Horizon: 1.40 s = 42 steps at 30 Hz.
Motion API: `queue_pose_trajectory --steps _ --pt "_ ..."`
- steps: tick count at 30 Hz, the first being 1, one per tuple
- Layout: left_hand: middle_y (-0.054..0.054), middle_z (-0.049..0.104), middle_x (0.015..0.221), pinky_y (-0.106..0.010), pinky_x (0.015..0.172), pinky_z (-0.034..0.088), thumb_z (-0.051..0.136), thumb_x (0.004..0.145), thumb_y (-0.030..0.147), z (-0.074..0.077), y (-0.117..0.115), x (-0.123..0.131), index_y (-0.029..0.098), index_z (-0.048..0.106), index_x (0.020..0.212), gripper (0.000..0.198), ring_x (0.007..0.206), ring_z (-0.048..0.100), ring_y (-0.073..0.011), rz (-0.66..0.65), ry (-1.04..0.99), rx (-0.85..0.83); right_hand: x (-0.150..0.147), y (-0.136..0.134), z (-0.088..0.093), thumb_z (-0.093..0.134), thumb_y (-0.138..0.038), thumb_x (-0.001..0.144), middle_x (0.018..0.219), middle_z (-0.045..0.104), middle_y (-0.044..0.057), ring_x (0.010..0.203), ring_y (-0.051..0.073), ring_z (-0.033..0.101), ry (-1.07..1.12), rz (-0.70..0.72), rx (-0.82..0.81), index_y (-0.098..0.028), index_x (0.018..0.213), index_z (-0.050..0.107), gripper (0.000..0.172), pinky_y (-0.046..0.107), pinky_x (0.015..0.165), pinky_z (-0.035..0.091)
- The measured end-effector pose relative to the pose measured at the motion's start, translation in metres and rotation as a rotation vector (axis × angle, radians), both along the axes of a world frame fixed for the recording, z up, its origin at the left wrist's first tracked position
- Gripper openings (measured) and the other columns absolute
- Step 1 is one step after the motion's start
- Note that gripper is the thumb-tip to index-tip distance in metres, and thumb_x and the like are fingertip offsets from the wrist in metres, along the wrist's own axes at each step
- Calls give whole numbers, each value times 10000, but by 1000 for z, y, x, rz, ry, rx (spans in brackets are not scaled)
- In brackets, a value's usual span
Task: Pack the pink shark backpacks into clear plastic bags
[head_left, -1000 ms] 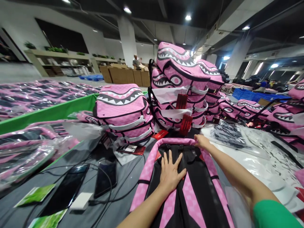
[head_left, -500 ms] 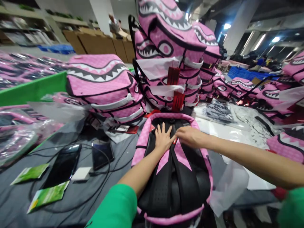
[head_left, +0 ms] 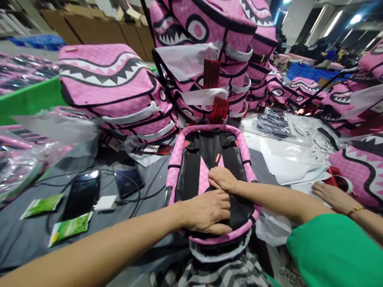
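A pink and black backpack (head_left: 245, 151) lies back panel up on the table in front of me, its padded pink rim around the black back. My left hand (head_left: 206, 211) is closed on the lower part of the black panel, knuckles up and fingers curled. Just above it, touching or nearly so, my right hand (head_left: 221, 179) is closed at the middle of the panel, beside a pink triangle. What the fingers of either hand hold is hidden beneath them. A small red label (head_left: 217, 158) shows above my right hand.
Stacked pink shark-mouth backpacks (head_left: 197, 30) rise behind, with another pile (head_left: 104, 75) at left. Phones (head_left: 82, 191), cables and green packets (head_left: 70, 229) lie on the left. White sheets (head_left: 281, 159) lie right, where another person's hand (head_left: 335, 195) rests near a pink bag.
Both hands have moved down the back panel toward me. My left hand has gone from spread to curled. Another person's hand has appeared at right, and the view has tilted downward.
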<state>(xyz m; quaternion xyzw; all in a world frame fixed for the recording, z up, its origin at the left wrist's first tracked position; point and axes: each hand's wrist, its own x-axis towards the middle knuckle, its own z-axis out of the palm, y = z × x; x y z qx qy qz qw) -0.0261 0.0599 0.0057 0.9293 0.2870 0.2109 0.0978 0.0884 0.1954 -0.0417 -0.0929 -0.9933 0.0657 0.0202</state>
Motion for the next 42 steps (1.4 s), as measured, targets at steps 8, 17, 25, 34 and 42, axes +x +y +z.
queue_pose_trajectory --steps 8,17,25,34,42 --pt "-67 669 803 -362 876 457 387 973 234 -63 18 14 207 674 805 333 825 578 -205 248 186 2 16 -5 25 159 -266 1067 871 632 64 771 177 583 376 -208 -236 -176 1006 562 417 301 742 447" --pt "-171 516 1479 -661 1164 213 424 1007 391 -50 12 3 208 559 1418 470 1403 386 -405 747 208 -56 46 -44 35 441 -269 982 720 637 38 672 182 545 -7 776 37 -200 845 616 233 328 675 410" --pt "-51 331 1655 -725 1190 50 478 1003 405 -61 17 2 423 459 1487 485 1536 174 -416 908 154 -95 39 -28 -19 488 -262 922 716 649 35 675 182 563 61 644 92 -197 802 623 192 315 673 417" --pt "-82 282 1672 -747 1177 116 478 916 692 -59 -55 40 401 316 1556 721 1514 180 -494 851 161 -204 57 -36 32 465 -298 983 883 714 64 815 191 639 308 337 281 -209 969 680 234 333 776 461" --pt "-139 588 1459 -565 1054 456 379 923 749 3 -12 -1 317 359 1557 768 1273 591 -381 728 263 -389 10 38 14 404 -456 1039 1669 224 134 1524 311 266 13 -549 10 -192 1606 279 638 581 1224 175"
